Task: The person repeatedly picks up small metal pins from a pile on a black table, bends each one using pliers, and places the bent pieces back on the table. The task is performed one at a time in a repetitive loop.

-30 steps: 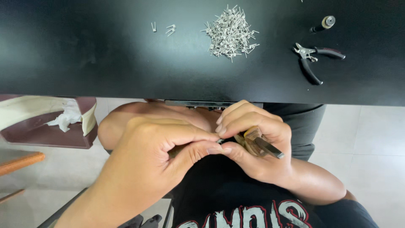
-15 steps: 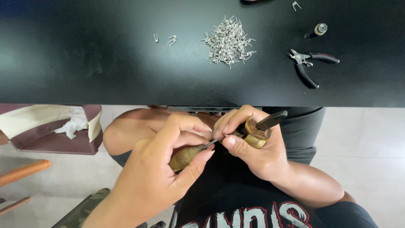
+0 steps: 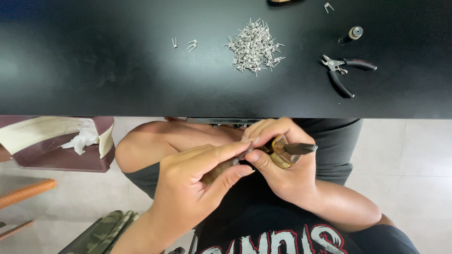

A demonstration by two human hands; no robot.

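two hands worked below the counter's (image 3: 141,94) near edge: left hand (image 3: 197,183) pinched a small brown piece (image 3: 221,170), right hand (image 3: 278,164) gripped a brass, dark-tipped tool (image 3: 287,153); fitting looked underway. on the counter: one staple pile (image 3: 254,47), one pliers (image 3: 346,70).

Both hands, left hand (image 3: 197,181) and right hand (image 3: 278,162), grip a brown tool (image 3: 282,153) below the black table (image 3: 117,70).
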